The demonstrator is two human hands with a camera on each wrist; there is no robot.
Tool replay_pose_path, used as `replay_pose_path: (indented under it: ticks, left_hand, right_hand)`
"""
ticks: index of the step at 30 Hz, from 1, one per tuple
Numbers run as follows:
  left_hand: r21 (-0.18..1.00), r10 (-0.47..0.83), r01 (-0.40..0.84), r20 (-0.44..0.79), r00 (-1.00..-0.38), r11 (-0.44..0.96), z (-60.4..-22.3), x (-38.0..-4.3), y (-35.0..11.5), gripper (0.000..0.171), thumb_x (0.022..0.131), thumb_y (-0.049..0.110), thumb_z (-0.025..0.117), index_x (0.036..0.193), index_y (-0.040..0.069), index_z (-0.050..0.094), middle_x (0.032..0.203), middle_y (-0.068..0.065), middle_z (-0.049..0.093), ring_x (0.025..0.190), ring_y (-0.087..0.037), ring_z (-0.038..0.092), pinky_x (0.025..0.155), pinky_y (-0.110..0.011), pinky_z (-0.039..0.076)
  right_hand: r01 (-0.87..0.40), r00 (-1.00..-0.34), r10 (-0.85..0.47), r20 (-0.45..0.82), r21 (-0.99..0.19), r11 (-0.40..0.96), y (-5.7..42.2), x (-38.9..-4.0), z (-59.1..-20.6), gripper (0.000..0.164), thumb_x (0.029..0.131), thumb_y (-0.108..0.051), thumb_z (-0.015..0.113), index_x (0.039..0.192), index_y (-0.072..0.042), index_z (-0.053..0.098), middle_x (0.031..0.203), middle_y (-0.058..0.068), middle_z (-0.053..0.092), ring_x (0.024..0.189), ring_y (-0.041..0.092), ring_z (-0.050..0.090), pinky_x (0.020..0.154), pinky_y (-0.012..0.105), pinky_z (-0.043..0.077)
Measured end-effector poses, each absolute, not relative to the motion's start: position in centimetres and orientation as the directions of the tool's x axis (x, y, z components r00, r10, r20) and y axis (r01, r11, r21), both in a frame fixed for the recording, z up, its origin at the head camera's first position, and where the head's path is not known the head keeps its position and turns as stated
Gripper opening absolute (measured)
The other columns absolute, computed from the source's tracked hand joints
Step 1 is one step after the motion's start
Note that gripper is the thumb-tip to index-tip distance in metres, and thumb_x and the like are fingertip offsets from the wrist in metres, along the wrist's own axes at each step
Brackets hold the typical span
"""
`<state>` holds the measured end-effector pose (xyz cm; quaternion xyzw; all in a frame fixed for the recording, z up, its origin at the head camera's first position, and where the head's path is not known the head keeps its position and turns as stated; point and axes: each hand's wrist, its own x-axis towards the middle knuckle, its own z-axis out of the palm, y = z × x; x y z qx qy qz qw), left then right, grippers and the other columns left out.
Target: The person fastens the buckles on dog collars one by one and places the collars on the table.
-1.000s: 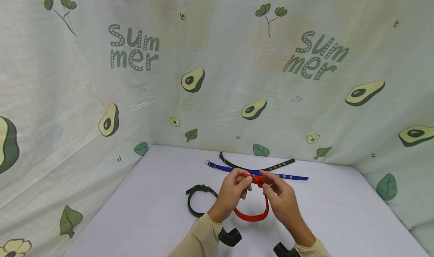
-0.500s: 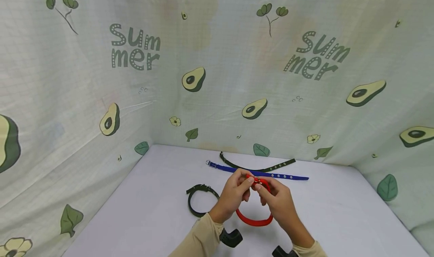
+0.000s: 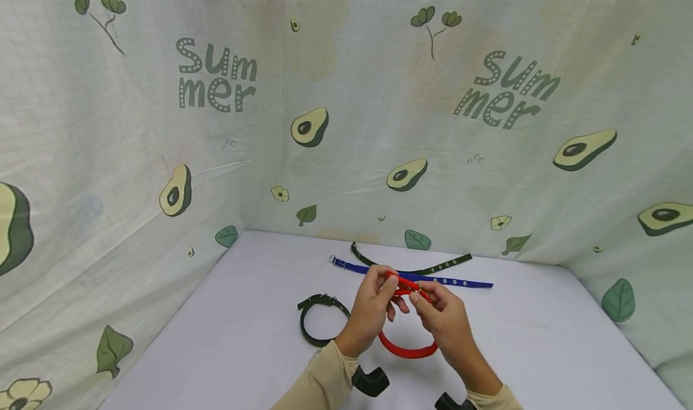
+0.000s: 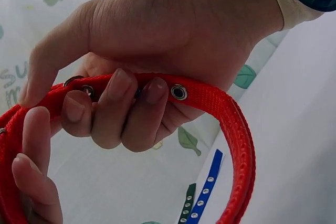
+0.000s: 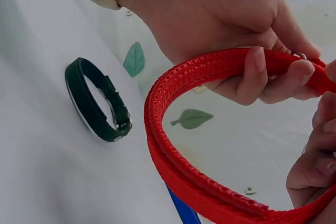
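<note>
Both hands hold a red pet collar (image 3: 407,353) above the table, its loop hanging below the fingers. My left hand (image 3: 367,311) pinches one part of it between thumb and fingers at the top. On the other side my right hand (image 3: 446,318) pinches the strap near small metal parts. In the left wrist view the right hand (image 4: 157,35) curls its fingers round the red collar (image 4: 239,156), beside an eyelet (image 4: 179,92). From the right wrist, the left hand (image 5: 215,19) is seen holding the collar (image 5: 157,124). Fingers partly hide the fastening.
A dark green collar (image 3: 303,326), curled into a ring, lies left of the hands. Behind them lie a blue collar (image 3: 465,282) and another dark green collar (image 3: 452,262), both laid out lengthwise. The white table (image 3: 243,302) meets a printed curtain (image 3: 346,187) at the back.
The hands first draw closer together, then the left fingers shift slightly up and left with a stretch of red strap showing between the hands. The hanging loop has moved a little right.
</note>
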<state>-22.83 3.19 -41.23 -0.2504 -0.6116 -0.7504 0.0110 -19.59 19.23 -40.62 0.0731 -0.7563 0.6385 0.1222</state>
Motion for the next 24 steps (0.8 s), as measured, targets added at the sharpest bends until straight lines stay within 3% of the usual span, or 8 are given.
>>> replay_pose_path:
  ticks: [8, 11, 20, 24]
  left_hand:
    - [0.907, 0.240, 0.315, 0.384, -0.892, -0.279, -41.39, -22.96, 3.26, 0.036, 0.108, 0.032, 0.047, 0.126, 0.001, 0.042, 0.096, -0.025, 0.067, 0.075, -0.020, 0.069, 0.058, -0.022, 0.052]
    - [0.904, 0.229, 0.305, 0.378, -0.897, -0.299, -41.35, -22.88, 3.26, 0.039, 0.108, 0.032, 0.046, 0.128, -0.001, 0.041, 0.099, -0.023, 0.067, 0.078, -0.020, 0.069, 0.059, -0.022, 0.052]
    - [0.890, 0.200, 0.280, 0.367, -0.908, -0.360, -41.19, -22.69, 3.18, 0.034, 0.108, 0.034, 0.046, 0.127, 0.007, 0.041, 0.111, -0.019, 0.063, 0.080, -0.024, 0.071, 0.060, -0.025, 0.055]
    - [0.888, 0.205, 0.263, 0.357, -0.911, -0.377, -41.19, -22.69, 3.14, 0.037, 0.107, 0.035, 0.047, 0.128, 0.004, 0.041, 0.114, -0.017, 0.064, 0.084, -0.027, 0.072, 0.063, -0.027, 0.057]
  right_hand:
    - [-0.243, -0.966, 0.048, 0.253, -0.957, 0.161, 19.26, -19.66, -40.79, 0.030, 0.096, -0.022, 0.070, 0.118, -0.004, 0.063, 0.077, 0.012, 0.058, 0.061, 0.020, 0.051, 0.050, 0.027, 0.046]
    - [-0.235, -0.968, 0.050, 0.245, -0.960, 0.151, 19.24, -19.65, -40.72, 0.030, 0.096, -0.022, 0.070, 0.119, -0.004, 0.062, 0.078, 0.012, 0.057, 0.062, 0.021, 0.051, 0.050, 0.027, 0.046]
    - [-0.223, -0.970, 0.068, 0.235, -0.962, 0.155, 19.30, -19.66, -40.63, 0.034, 0.096, -0.027, 0.069, 0.121, -0.005, 0.062, 0.080, 0.012, 0.059, 0.064, 0.022, 0.054, 0.055, 0.027, 0.049]
    - [-0.225, -0.969, 0.072, 0.238, -0.963, 0.149, 19.44, -19.79, -40.78, 0.032, 0.097, -0.027, 0.068, 0.121, -0.006, 0.062, 0.079, 0.013, 0.058, 0.063, 0.024, 0.053, 0.053, 0.027, 0.049]
